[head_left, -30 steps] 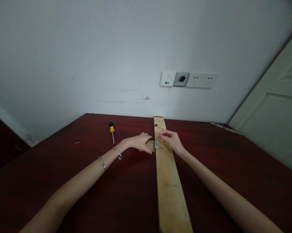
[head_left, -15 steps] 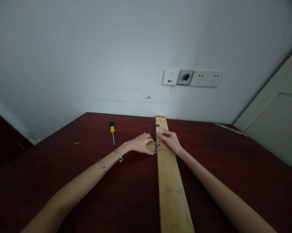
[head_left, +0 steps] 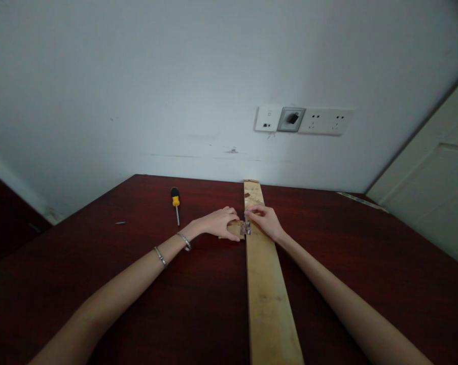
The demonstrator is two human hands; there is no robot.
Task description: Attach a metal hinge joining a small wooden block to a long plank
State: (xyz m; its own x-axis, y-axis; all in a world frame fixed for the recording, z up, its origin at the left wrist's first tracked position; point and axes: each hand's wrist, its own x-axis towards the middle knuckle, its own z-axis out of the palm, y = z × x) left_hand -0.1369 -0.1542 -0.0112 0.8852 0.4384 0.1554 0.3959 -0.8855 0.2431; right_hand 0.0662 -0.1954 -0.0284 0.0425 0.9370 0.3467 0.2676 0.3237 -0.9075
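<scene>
A long wooden board [head_left: 269,289] lies lengthwise on the dark red table, its far end by the wall. Against its left edge sits a small wooden block [head_left: 234,230], gripped between the thumb and fingers of my left hand [head_left: 223,223]. A small metal hinge [head_left: 246,228] spans the joint between block and board. Over the board, just beyond the hinge, my right hand [head_left: 266,221] has thumb and fingertips pinched together; whatever is between them is too small to make out.
A screwdriver [head_left: 176,203] with a black and yellow handle lies left of my hands. Farther left is a small metal piece [head_left: 120,222]. A thin strip [head_left: 361,202] rests along the table's far right edge. Wall sockets [head_left: 325,121] are above the table.
My left hand and the block have shifted slightly left, and more of the hinge shows at the joint. The right hand stays pinched over the board, almost in the same spot.
</scene>
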